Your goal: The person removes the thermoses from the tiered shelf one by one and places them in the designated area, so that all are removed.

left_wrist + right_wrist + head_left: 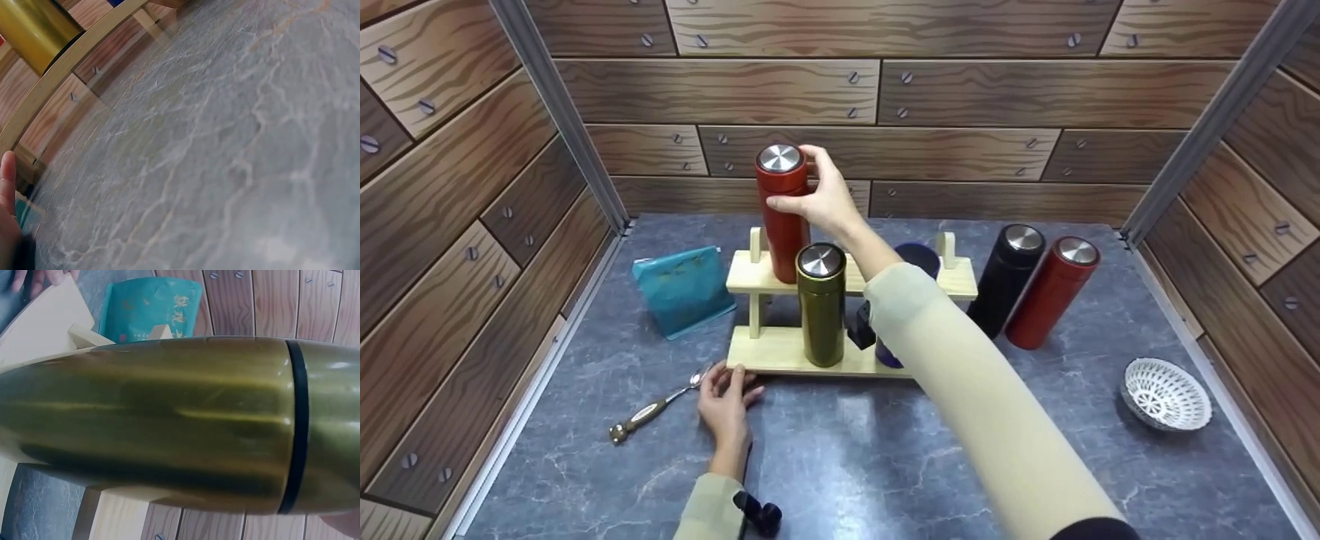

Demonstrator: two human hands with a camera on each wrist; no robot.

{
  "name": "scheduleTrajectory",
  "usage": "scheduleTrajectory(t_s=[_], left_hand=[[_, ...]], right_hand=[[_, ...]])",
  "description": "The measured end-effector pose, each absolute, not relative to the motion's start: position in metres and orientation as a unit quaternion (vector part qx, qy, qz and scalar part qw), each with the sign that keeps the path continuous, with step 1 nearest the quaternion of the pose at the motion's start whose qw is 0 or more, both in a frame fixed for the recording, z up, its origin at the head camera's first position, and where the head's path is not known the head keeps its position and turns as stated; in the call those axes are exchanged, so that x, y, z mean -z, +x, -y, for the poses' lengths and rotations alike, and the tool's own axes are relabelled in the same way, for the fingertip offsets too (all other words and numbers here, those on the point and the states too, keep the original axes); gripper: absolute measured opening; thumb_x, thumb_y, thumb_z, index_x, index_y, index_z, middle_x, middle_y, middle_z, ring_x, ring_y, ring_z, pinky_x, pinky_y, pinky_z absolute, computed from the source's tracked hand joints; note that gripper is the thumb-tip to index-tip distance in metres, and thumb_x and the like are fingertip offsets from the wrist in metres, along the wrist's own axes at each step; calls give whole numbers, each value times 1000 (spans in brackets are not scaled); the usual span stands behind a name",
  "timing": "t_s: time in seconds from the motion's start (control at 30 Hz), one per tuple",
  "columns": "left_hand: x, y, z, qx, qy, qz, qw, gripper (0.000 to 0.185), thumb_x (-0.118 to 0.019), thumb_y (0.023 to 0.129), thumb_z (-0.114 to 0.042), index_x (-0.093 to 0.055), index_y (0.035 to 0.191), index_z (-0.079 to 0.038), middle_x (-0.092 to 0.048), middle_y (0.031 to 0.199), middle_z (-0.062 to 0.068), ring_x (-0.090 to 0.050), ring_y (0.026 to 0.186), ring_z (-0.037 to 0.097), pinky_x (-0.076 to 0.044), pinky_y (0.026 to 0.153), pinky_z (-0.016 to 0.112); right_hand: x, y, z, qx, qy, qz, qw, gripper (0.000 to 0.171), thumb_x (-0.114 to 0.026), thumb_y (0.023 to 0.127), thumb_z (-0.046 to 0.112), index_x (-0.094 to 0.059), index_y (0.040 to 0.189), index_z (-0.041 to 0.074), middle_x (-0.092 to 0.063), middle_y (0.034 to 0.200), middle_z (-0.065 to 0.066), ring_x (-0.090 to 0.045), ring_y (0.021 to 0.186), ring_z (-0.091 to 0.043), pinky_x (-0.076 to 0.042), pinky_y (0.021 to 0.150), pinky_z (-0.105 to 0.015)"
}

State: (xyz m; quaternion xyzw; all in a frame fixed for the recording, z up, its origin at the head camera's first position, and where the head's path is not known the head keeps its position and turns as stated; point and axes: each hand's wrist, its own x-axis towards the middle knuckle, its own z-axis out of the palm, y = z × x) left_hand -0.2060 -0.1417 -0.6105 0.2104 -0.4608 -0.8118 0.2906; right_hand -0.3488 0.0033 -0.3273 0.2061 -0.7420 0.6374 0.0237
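Note:
At the upper tier of a light wooden rack (746, 276), my right hand (831, 201) grips a red thermos (786, 240) near its top, thumb in front and fingers behind. The thermos is upright; its base is at the tier's left part. A gold thermos (822, 322) stands on the lower tier and fills the right wrist view, with a bit of the right hand (346, 523) at the edge. My left hand (725, 405) holds the lower board's front left corner. In the left wrist view, one finger (8, 183) shows beside that board. A blue cup-like vessel (919, 259) is partly hidden by my right arm.
Left of the rack stands a teal pouch (682, 291); a spoon-like utensil (649, 411) lies in front of it. A black thermos (1005, 281) and another red thermos (1051, 294) stand to the right. Farther right is a white patterned bowl (1166, 394). Wood-patterned walls (877, 90) enclose the table.

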Motion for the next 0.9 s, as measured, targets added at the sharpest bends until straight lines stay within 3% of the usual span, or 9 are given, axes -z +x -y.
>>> scheduleTrajectory(t_s=[0.37, 0.7, 0.9], left_hand=[[611, -206, 141, 811, 211, 460, 295, 35, -68, 84, -1, -52, 114, 5, -56, 95, 16, -66, 68, 25, -60, 49, 38], [611, -207, 137, 805, 217, 470, 290, 35, -69, 83, -2, -53, 114, 3, -56, 96, 17, -66, 68, 23, -60, 50, 40], [611, -207, 140, 806, 215, 466, 295, 35, -69, 83, -3, -53, 114, 5, -56, 95, 16, -66, 68, 25, -60, 50, 39]], right_hand=[[331, -344, -19, -630, 227, 738, 86, 70, -83, 67, 11, -45, 125, 13, -57, 112, -7, -57, 95, -25, -53, 81, -31], [308, -325, -42, -675, 202, 698, 127, 66, -79, 66, 0, -47, 124, 7, -58, 110, -12, -55, 94, -27, -52, 83, -34], [317, -341, -52, -693, 214, 668, 166, 67, -81, 65, 4, -47, 123, 9, -60, 110, -9, -56, 92, -24, -52, 78, -30]])
